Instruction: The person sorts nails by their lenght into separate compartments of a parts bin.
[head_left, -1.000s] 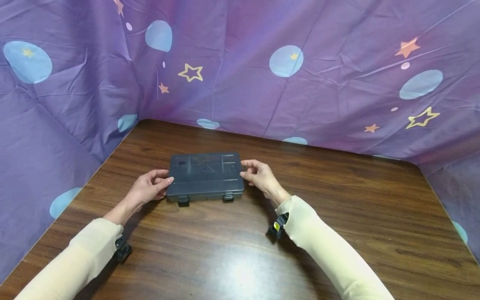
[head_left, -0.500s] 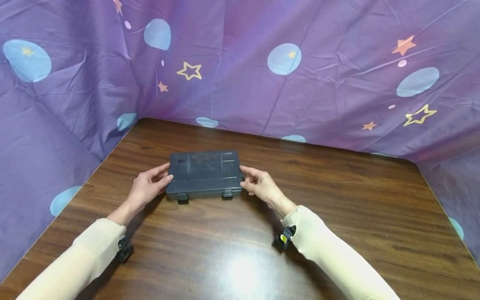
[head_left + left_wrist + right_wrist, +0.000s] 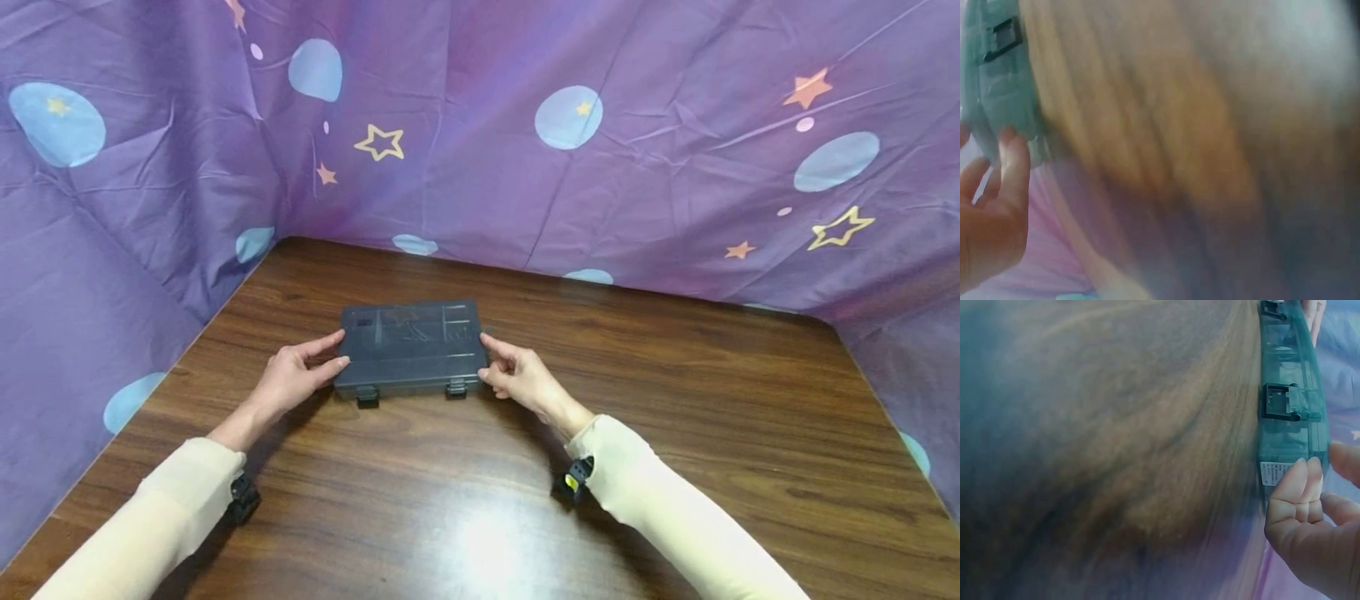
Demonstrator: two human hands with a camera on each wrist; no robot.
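A dark translucent compartment box (image 3: 408,367) with a flat lid lies on the table, lid down, small things and dividers showing faintly through it. Two black latches, a left latch (image 3: 367,397) and a right latch (image 3: 456,387), stick out from its front side. My left hand (image 3: 288,379) holds the left end, thumb at the lid's front corner and index finger farther back on the edge. At the opposite end my right hand (image 3: 528,383) holds the box likewise, index finger behind and thumb in front. A white label (image 3: 1275,473) shows beside the right fingertips in the right wrist view.
The brown wood-grain table (image 3: 675,417) reaches back to a purple curtain (image 3: 480,167) with stars and blue discs, which also hangs at both sides. Each cream sleeve carries a small black wrist camera, the left camera (image 3: 243,498) and the right camera (image 3: 573,481).
My right hand has slid a little toward the front along the box's right end, its fingers now set at the edge. My left index finger has straightened onto the left edge. The box stays about where it was.
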